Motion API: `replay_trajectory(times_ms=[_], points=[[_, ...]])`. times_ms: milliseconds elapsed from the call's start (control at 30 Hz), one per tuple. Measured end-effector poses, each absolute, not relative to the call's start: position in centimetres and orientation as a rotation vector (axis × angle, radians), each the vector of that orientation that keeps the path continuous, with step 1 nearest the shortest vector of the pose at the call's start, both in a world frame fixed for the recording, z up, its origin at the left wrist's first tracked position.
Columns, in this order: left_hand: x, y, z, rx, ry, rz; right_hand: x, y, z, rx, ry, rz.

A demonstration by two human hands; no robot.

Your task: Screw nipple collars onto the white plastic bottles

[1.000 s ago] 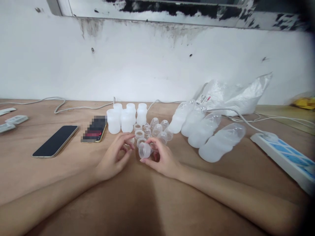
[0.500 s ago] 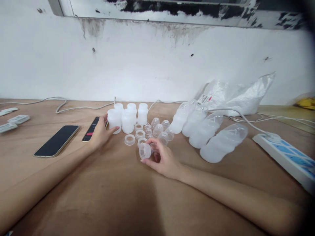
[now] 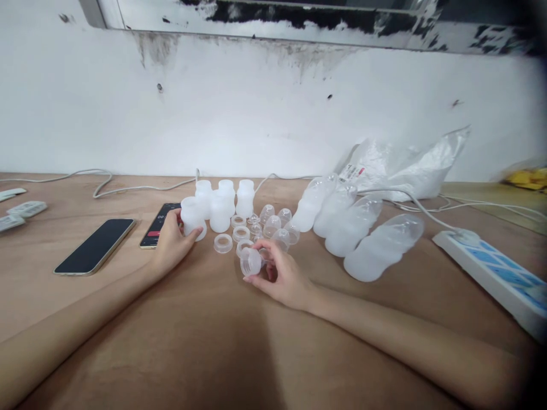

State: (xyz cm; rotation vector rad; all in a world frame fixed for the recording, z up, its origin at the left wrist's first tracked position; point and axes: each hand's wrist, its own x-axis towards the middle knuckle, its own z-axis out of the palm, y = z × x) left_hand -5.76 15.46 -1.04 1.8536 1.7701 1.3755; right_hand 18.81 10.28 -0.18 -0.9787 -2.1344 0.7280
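My left hand [image 3: 171, 242] is wrapped round a small white plastic bottle [image 3: 191, 217] at the front left of a cluster of like bottles [image 3: 233, 200], and the bottle leans toward me. My right hand [image 3: 282, 275] pinches a clear plastic cap piece [image 3: 250, 262] just above the wooden table [image 3: 222, 347]. Loose clear rings [image 3: 223, 243] and clear dome caps [image 3: 277, 224] lie between the two hands and the bottles.
Two phones [image 3: 94, 246] [image 3: 158, 225] lie to the left. Bagged rows of bottles [image 3: 363, 230] and a white plastic bag [image 3: 405, 165] sit to the right. A power strip [image 3: 491, 270] and cables [image 3: 128, 185] run along the table, against a white wall.
My left hand left the cap piece, reached back left to the bottle cluster, gripped the front left bottle and pulled it slightly toward me. My right hand stayed holding the cap piece.
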Motion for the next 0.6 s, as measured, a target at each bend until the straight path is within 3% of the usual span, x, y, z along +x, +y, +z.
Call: replay_trajectory(times_ms=[200,367,600], points=[[-5.2,14.3,-0.9,1.892,1.854,1.412,19.8,10.9,-0.9,-1.015,-2.108,0.62],[-4.6,12.5,-0.6,2.381,1.541,1.549,20.2,11.3,-1.3,-1.018,-2.027,0.56],[-3.8,10.5,0.6,2.775,1.02,1.226,20.7,11.3,-1.2,-0.997,-2.034,0.514]])
